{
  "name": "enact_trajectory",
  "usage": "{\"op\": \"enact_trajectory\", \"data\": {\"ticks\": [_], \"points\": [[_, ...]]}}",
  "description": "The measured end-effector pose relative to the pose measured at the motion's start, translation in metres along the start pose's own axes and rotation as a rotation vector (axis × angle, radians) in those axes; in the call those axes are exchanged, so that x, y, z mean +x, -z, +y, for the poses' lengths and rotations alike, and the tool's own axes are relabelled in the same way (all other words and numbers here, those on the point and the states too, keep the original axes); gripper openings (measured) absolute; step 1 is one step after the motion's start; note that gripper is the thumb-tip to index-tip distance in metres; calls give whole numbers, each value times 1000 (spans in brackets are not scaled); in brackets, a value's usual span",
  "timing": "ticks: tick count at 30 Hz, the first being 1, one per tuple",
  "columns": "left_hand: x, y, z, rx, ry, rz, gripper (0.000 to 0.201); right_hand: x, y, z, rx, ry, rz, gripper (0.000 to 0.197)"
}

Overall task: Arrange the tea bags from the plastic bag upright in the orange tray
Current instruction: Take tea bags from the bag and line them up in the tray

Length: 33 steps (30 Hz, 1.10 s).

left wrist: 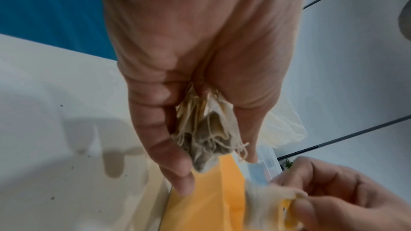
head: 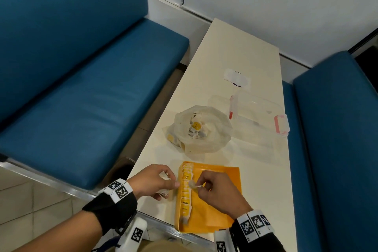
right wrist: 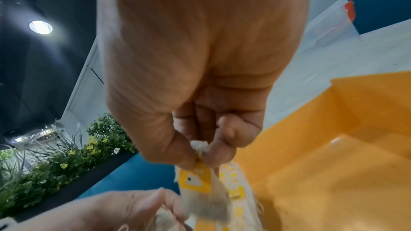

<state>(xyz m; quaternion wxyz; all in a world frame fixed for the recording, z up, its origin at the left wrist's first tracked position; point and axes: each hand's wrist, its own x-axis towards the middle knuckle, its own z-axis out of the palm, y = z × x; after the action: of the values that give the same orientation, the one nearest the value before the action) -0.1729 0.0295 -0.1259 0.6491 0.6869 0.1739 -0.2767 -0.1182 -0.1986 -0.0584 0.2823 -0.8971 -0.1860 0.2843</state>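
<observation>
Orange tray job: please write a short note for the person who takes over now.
Left hand holds a bunch of tea bags beside the orange tray.
Right hand pinches one tea bag over the tray.
Done: a row of tea bags stands along the tray's left wall.
Left: place this bag, the bunch, then those in the plastic bag.

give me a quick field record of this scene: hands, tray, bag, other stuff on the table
left hand: grips a bunch of tea bags, just left of the tray
right hand: pinches one tea bag over the row
tray: orange, at the near table edge
row: tea bags upright along the tray's left wall; the rest of the tray is bare
plastic bag: open, beyond the tray, tea bags inside
clear box: right of the bag, pink latch
table: white, between blue benches
</observation>
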Motion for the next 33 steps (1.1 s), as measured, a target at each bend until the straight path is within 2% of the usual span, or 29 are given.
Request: {"op": "enact_trajectory", "data": {"ticks": [4,9,12,19,24,29,33], "points": [[3,-8,2,33,30,19,34,-10,-14,5,-31,-23,-164,8],[7,-18,1,69,61,36,42,-15,-33,8,-88,-19,-293,13],[8,-23,0,121,64,47,42,-15,-39,11,-104,-39,-344,6],[13,-26,-3,180,78,44,43,-12,-41,8,-144,-54,-396,7],[14,-30,-4,182,114,30,39,-4,-48,7,-219,-42,-398,11],[14,-29,-4,176,136,36,40,-4,-66,13,-227,-31,-274,15],[14,-29,-5,163,151,28,37,-5,-71,19,-207,-87,-207,14]]}}
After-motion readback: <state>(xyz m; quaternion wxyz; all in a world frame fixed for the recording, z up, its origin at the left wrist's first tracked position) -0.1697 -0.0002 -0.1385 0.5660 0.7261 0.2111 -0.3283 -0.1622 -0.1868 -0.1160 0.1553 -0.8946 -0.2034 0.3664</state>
